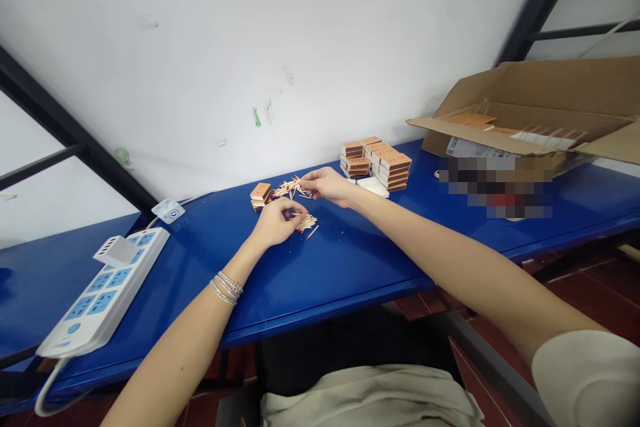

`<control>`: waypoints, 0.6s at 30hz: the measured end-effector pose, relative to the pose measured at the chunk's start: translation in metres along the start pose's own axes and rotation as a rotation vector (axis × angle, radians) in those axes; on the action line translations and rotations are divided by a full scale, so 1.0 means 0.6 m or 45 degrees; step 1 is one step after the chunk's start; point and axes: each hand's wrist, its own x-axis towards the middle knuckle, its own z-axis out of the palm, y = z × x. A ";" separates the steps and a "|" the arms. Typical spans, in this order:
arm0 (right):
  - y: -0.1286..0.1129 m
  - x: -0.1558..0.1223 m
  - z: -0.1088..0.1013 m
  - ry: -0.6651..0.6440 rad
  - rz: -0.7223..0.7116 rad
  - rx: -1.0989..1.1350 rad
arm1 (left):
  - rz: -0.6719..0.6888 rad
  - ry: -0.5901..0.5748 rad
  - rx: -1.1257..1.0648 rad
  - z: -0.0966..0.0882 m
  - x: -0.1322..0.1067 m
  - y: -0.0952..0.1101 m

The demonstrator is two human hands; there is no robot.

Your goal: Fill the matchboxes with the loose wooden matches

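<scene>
Loose red-tipped matches lie in two heaps on the blue table. Over the nearer heap of matches, my left hand is closed in a pinch, with what looks like a match between thumb and finger. My right hand reaches to the farther heap of matches, its thumb and fingertips pressed together; what they hold is too small to make out. One single match lies apart, closer to me. A small stack of matchboxes stands just left of the farther heap.
Stacked matchboxes stand right of my right hand, with a white tray before them. An open cardboard box holds more at the right. A power strip and a pale device lie left. The wall rises behind.
</scene>
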 end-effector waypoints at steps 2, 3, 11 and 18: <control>-0.001 -0.002 -0.001 -0.007 0.002 -0.034 | -0.020 -0.014 0.001 0.003 0.000 0.001; -0.002 -0.002 -0.001 -0.008 0.005 -0.053 | -0.045 -0.027 -0.009 0.004 0.000 0.001; -0.003 -0.002 -0.006 -0.088 0.005 -0.146 | -0.239 0.073 0.194 -0.021 0.008 -0.021; 0.003 -0.007 -0.010 -0.425 -0.037 -0.500 | -0.289 0.107 0.280 -0.031 0.010 -0.024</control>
